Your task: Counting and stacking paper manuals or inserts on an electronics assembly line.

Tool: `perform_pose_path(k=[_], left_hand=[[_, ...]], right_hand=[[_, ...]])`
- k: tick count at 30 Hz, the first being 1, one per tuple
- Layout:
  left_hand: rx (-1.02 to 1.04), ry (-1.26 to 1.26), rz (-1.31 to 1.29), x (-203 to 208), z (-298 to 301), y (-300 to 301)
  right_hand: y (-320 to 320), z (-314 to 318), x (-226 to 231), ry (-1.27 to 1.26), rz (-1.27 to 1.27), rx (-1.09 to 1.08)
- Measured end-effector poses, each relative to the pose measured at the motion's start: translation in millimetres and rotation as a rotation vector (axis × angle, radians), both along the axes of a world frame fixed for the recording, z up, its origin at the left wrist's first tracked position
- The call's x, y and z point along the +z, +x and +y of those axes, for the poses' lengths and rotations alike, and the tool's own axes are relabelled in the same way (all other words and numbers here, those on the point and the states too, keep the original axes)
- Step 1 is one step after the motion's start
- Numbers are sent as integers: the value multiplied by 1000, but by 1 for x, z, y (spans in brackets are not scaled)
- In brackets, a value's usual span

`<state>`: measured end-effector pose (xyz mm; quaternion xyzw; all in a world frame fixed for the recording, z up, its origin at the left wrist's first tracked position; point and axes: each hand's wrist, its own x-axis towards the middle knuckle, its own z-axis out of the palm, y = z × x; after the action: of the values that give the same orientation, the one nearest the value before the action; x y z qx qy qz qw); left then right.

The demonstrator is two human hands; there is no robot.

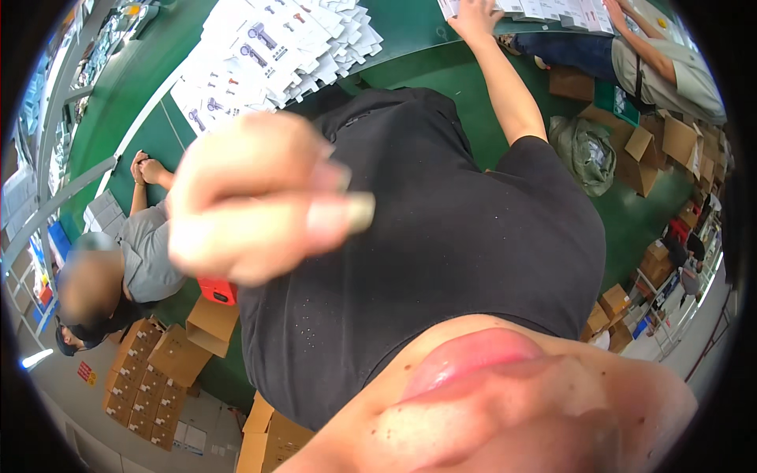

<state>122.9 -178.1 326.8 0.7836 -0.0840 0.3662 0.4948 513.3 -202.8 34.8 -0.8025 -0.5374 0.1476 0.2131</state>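
My left hand [260, 201] is raised close to the camera, large and somewhat blurred. Its fingers curl inward with the thumb alongside, and nothing shows between them. Below it lies a broad, overlapping pile of flat white printed cartons [272, 59] with notched edges. My right arm stretches away to the table's far right, where my right hand [475, 20] rests at a row of small white boxes [544, 9]. The fingers there are apart, touching the end of the row. The frame's upper edge cuts off part of that hand and the boxes.
The green table [410, 31] runs along the top. A co-worker in grey [154, 252] sits at left, near stacked white boxes [104, 211]. Another person's arm [646, 47] reaches the row at right. Brown cartons [146, 386] and a grey-green sack [583, 154] stand around on the floor.
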Motion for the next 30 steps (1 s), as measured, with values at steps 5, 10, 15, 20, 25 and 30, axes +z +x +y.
perform_pose_path(k=[5,10,15,20,25,30], left_hand=[[-76,115,-61,45,-8,3],[-82,147,-63,58,-12,4],[-93,152,-51,63,-19,3],[-116,134,-60,80,-9,6],[-160,152,-31,76,-14,13],[-158,148,-22,81,-7,21]], right_hand=[[-21,2,-42,-64,-704,-161],[-72,1,-98,17,-464,126],[-81,-12,-147,-149,-294,47],[-74,-13,-157,-181,-281,37],[-75,-14,-154,-177,-270,59],[-70,-16,-157,-133,-227,63]])
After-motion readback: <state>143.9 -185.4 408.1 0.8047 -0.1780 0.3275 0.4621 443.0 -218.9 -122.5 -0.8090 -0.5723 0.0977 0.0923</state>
